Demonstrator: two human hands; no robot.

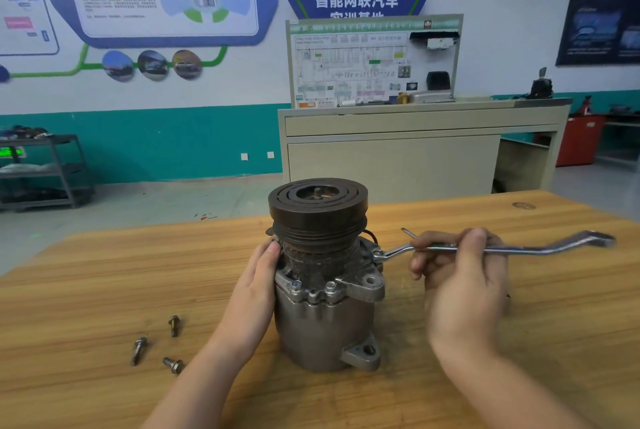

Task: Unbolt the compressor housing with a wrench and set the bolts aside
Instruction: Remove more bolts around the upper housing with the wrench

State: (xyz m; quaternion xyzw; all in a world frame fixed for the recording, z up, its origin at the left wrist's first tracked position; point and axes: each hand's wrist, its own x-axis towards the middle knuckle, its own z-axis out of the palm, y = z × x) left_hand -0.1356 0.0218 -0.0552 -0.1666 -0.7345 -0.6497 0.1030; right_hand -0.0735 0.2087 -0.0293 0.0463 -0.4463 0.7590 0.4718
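Observation:
A grey compressor (322, 328) stands upright on the wooden table (86, 276), its dark pulley (318, 207) on top. My left hand (258, 276) presses flat against the housing's left side just under the pulley. My right hand (460, 276) grips the shaft of a silver offset ring wrench (540, 247), whose ring end sits on a bolt (378, 253) at the housing's right flange. Two more bolts (330, 286) show on the front flange. Three loose bolts (173, 324) lie on the table to the left of the compressor.
A beige cabinet bench (415, 151) with a wiring display board stands behind the table. A dark metal shelf rack (45, 169) sits at the far left by the teal wall. The table's far edge runs just behind the compressor.

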